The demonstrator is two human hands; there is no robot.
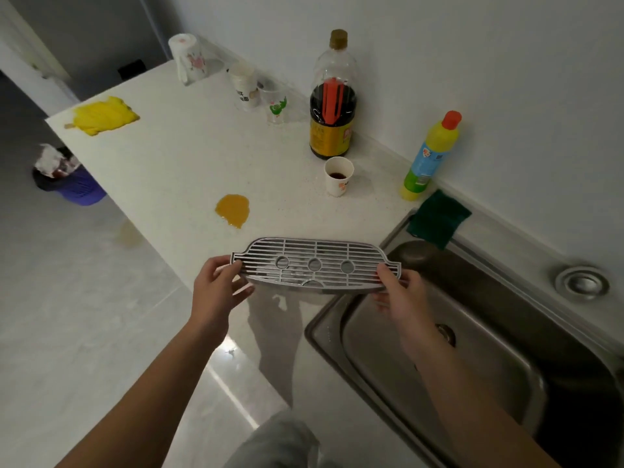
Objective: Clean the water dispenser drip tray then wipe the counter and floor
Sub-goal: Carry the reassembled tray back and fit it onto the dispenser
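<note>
A grey slotted drip tray [315, 265] with three round holes hangs level above the white counter [175, 170], close to the sink's left rim. My left hand [216, 292] grips its left end and my right hand [401, 295] grips its right end. An orange-yellow puddle [233, 210] lies on the counter just beyond the tray. A fainter yellowish stain [128, 234] marks the pale floor beside the counter edge. A yellow cloth [103, 115] rests at the counter's far left end.
A steel sink [472, 349] fills the right side, with a green sponge [437, 217] on its far rim. Behind stand a yellow detergent bottle [430, 157], a dark sauce bottle [333, 99], a paper cup [338, 175] and several cups. A purple bin [69, 182] sits on the floor.
</note>
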